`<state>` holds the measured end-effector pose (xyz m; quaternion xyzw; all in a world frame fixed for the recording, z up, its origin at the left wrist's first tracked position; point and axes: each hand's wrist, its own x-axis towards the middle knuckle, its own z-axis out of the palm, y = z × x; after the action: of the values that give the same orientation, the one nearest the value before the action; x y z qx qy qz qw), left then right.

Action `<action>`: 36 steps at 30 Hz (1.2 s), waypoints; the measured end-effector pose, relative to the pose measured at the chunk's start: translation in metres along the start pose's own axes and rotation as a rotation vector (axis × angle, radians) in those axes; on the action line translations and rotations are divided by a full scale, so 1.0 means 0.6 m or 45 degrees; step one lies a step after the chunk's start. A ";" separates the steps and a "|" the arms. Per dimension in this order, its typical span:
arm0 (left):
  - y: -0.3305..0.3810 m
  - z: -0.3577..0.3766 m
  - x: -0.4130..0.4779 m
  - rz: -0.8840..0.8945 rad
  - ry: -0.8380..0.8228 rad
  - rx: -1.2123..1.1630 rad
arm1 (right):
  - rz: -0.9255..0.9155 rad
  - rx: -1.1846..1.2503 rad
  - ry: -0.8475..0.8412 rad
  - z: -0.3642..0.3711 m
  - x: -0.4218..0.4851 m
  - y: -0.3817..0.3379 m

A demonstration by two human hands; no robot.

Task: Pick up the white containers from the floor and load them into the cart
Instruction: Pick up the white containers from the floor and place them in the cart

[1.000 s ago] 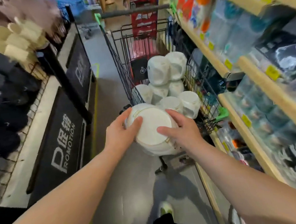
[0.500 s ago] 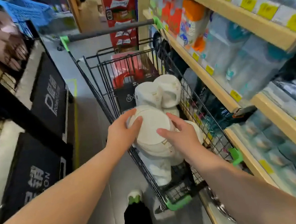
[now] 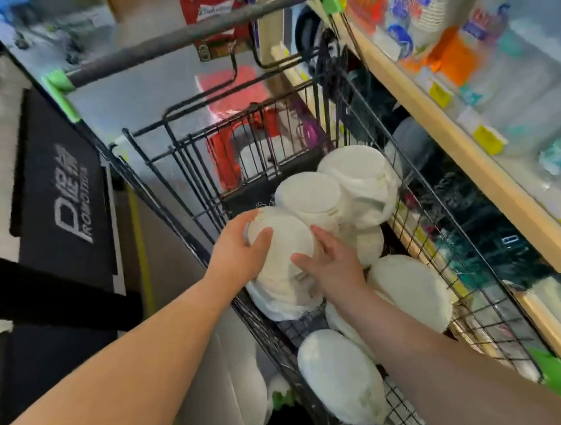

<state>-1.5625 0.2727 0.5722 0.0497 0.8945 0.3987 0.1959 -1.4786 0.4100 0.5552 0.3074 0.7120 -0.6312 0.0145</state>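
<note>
To your right runs the wooden shelving (image 3: 472,159), stacked with packaged goods too blurred to name. Hard against it stands the black wire shopping cart (image 3: 427,218), its grey handle (image 3: 187,38) with green end caps at the far end from you. Across the aisle on your left hangs a black promotion sign (image 3: 62,199). Inside the cart lie the loaded white containers (image 3: 413,288). Two lie low at the near end, and two more are propped high on the heap, lids toward you, touching each other. The white container (image 3: 285,242) you are loading is inside the cart, by its left wall. Its lid faces up at you, and it rests against the higher pair. Your hands are clamped on it from either side. Your left hand (image 3: 238,254) wraps the left edge with the thumb laid over the lid. Your right hand (image 3: 332,265) seems to grip the right side, thumb on the lid and fingers along the wall.
</note>
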 end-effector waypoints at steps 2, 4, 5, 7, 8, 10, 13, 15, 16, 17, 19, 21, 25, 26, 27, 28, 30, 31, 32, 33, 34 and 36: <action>-0.012 0.012 0.033 -0.069 0.003 0.027 | 0.023 -0.025 -0.032 0.017 0.028 0.015; -0.024 0.022 0.061 -0.133 -0.028 0.092 | 0.030 -0.044 -0.074 0.032 0.047 0.032; -0.030 0.026 0.073 -0.152 -0.055 0.148 | 0.030 -0.045 -0.089 0.037 0.055 0.039; -0.041 0.030 0.092 -0.150 -0.112 0.252 | 0.058 -0.013 -0.104 0.042 0.062 0.046; -0.045 0.032 0.099 -0.132 -0.135 0.284 | 0.076 0.008 -0.103 0.041 0.066 0.049; -0.050 0.034 0.106 -0.088 -0.166 0.313 | 0.088 0.037 -0.123 0.036 0.068 0.053; -0.051 0.037 0.096 -0.055 -0.157 0.364 | 0.080 0.042 -0.175 0.030 0.060 0.056; -0.050 0.034 0.092 -0.028 -0.130 0.415 | 0.087 0.049 -0.188 0.032 0.058 0.055; -0.050 0.031 0.092 -0.016 -0.119 0.423 | 0.088 0.044 -0.186 0.034 0.060 0.054; -0.050 0.028 0.093 -0.011 -0.108 0.421 | 0.083 0.038 -0.187 0.036 0.064 0.051; -0.048 0.023 0.098 -0.013 -0.075 0.416 | 0.069 0.008 -0.190 0.039 0.075 0.046; -0.048 0.024 0.103 -0.029 -0.047 0.414 | 0.052 -0.016 -0.200 0.046 0.083 0.044; -0.048 0.030 0.102 -0.082 -0.055 0.397 | 0.018 -0.094 -0.127 0.060 0.083 0.033; -0.047 0.029 0.099 -0.083 -0.054 0.392 | 0.012 -0.129 -0.087 0.059 0.079 0.030; -0.044 0.027 0.094 -0.080 -0.044 0.386 | 0.002 -0.164 -0.049 0.055 0.074 0.025; -0.040 0.024 0.087 -0.073 -0.034 0.377 | -0.010 -0.192 -0.026 0.048 0.067 0.018; -0.032 0.016 0.067 -0.038 -0.013 0.351 | -0.028 -0.231 -0.031 0.028 0.051 0.005; -0.028 0.013 0.054 -0.014 0.003 0.334 | -0.038 -0.248 -0.044 0.016 0.041 0.001; -0.024 0.010 0.038 0.012 0.025 0.318 | -0.054 -0.263 -0.047 0.004 0.031 -0.002; -0.021 0.008 0.020 0.035 0.049 0.305 | -0.083 -0.275 -0.041 -0.007 0.019 -0.004; -0.019 0.007 0.000 0.051 0.075 0.294 | -0.121 -0.281 -0.037 -0.018 0.006 -0.005; -0.018 0.011 -0.045 0.076 0.137 0.260 | -0.224 -0.286 -0.063 -0.037 -0.026 -0.005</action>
<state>-1.5342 0.2635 0.5688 0.0746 0.9378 0.3133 0.1297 -1.4591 0.4237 0.5688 0.2244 0.8018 -0.5537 0.0109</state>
